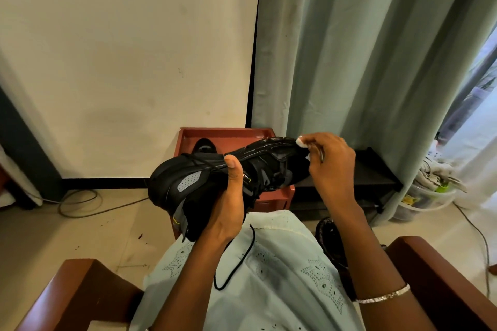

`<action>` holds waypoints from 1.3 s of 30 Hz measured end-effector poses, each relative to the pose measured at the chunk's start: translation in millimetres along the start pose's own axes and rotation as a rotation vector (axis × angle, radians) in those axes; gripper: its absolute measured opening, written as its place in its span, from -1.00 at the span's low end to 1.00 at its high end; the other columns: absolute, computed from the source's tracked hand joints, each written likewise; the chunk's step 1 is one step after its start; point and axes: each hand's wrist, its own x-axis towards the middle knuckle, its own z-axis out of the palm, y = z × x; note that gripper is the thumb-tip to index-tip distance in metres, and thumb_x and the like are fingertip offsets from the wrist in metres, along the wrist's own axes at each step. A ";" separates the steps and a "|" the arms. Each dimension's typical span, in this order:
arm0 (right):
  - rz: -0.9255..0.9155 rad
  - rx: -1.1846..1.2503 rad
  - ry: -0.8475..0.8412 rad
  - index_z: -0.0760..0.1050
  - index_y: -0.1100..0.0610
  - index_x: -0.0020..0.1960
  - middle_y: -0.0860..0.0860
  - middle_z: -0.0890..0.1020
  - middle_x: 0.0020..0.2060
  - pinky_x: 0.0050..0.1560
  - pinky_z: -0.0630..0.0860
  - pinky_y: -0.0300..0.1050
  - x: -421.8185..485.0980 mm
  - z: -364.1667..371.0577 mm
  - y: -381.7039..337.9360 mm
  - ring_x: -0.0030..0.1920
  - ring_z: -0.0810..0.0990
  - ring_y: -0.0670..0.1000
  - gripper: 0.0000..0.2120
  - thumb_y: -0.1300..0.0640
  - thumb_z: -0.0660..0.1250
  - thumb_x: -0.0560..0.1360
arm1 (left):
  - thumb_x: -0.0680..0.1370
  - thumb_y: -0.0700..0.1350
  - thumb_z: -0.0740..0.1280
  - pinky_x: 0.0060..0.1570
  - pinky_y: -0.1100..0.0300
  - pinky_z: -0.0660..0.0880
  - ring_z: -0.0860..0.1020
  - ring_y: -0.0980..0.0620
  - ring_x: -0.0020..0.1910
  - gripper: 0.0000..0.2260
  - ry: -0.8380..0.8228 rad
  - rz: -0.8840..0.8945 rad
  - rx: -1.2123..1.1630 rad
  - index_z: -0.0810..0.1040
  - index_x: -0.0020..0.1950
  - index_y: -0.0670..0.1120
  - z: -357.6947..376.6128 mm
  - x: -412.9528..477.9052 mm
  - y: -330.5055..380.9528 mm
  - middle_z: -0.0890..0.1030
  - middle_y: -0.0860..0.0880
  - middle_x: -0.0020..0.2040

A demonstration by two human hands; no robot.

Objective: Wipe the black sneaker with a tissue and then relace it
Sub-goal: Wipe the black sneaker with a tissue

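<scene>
Cream wall and grey-green curtain fill the background. At frame centre, the black mesh sneaker is gripped mid-body by the left hand; a small white tissue is pinched closed in the right hand against the sole's end. Light, soft-sided footwear, probably best held by its stiffer sole.

A cream wall fills the upper left of the frame. A grey-green curtain hangs at the upper right. A red-brown tray table stands at centre, against the wall. A black low shelf sits just right of it, under the curtain. A grey cable loops on the floor at left. A clear plastic tub of cloths stands at far right. Red-brown chair arms occupy both lower corners.
</scene>
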 end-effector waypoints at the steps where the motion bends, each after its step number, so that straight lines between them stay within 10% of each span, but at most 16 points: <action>1: 0.033 0.012 0.003 0.67 0.16 -0.01 0.04 0.70 -0.10 0.04 0.53 -0.11 -1.4 -1.1 5.3 -0.05 0.63 0.06 -0.80 0.39 0.35 0.51 | 0.12 0.71 0.01 0.48 -0.07 0.28 0.43 0.12 0.39 -0.02 -0.009 0.002 -0.007 0.52 0.33 0.18 0.6 -0.4 0.2 0.53 0.07 0.36; 6: 0.238 0.030 -0.097 0.64 0.20 0.07 0.06 0.68 -0.11 -0.07 0.46 -0.34 -5.0 -5.4 21.8 -0.13 0.59 -0.03 -0.72 0.45 0.29 0.48 | 0.17 0.66 0.00 0.37 0.08 0.39 0.57 0.38 0.10 -0.43 -0.022 0.011 -0.033 0.62 -0.11 0.46 1.9 -4.3 10.1 0.66 0.36 -0.02; 14: 0.376 0.181 0.145 0.66 0.18 0.09 0.04 0.68 -0.07 -0.04 0.53 -0.35 -4.9 2.8 1.5 -0.12 0.62 -0.06 -0.70 0.44 0.28 0.49 | 0.04 0.72 0.05 0.44 0.01 0.32 0.53 0.27 0.23 -0.31 -0.018 0.001 -0.091 0.63 -0.08 0.40 -3.3 -2.4 13.7 0.67 0.29 -0.02; 24: 0.107 0.145 0.378 0.64 0.18 0.10 0.02 0.62 -0.01 0.12 0.45 -0.41 -4.4 -0.8 -14.0 0.04 0.55 -0.07 -0.80 0.35 0.32 0.55 | 0.37 0.42 -0.08 0.45 -0.01 0.32 0.55 0.25 0.18 -0.47 0.015 -0.003 -0.162 0.58 0.02 0.27 -2.1 -1.7 14.7 0.68 0.26 -0.03; 28: 0.004 0.200 0.260 0.66 0.17 0.08 0.01 0.66 -0.04 0.06 0.50 -0.34 -9.9 -1.1 -30.7 -0.01 0.59 -0.05 -0.82 0.33 0.34 0.55 | 0.35 0.46 -0.09 0.47 -0.02 0.30 0.50 0.19 0.27 -0.41 -0.009 -0.017 -0.147 0.49 0.18 0.26 0.3 -1.7 12.0 0.59 0.17 0.18; 35: -0.192 0.254 0.024 0.65 0.16 0.09 -0.02 0.68 0.01 0.14 0.52 -0.13 -55.5 14.7 -76.3 0.09 0.59 -0.01 -0.78 0.37 0.35 0.53 | 0.59 0.22 -0.17 -0.12 0.32 0.58 0.68 0.16 -0.02 -0.43 -0.022 0.026 -0.172 0.61 0.04 0.04 3.0 -0.5 9.8 0.73 0.09 -0.11; 39: -0.241 0.212 -0.001 0.62 0.20 0.17 0.02 0.67 0.07 0.23 0.46 -0.23 -64.4 16.6 -74.5 0.13 0.58 0.02 -0.76 0.35 0.33 0.54 | 0.52 0.28 -0.13 -0.05 0.25 0.61 0.67 0.09 0.05 -0.40 0.011 0.033 -0.212 0.61 0.11 0.02 -2.0 2.7 8.2 0.73 0.05 -0.03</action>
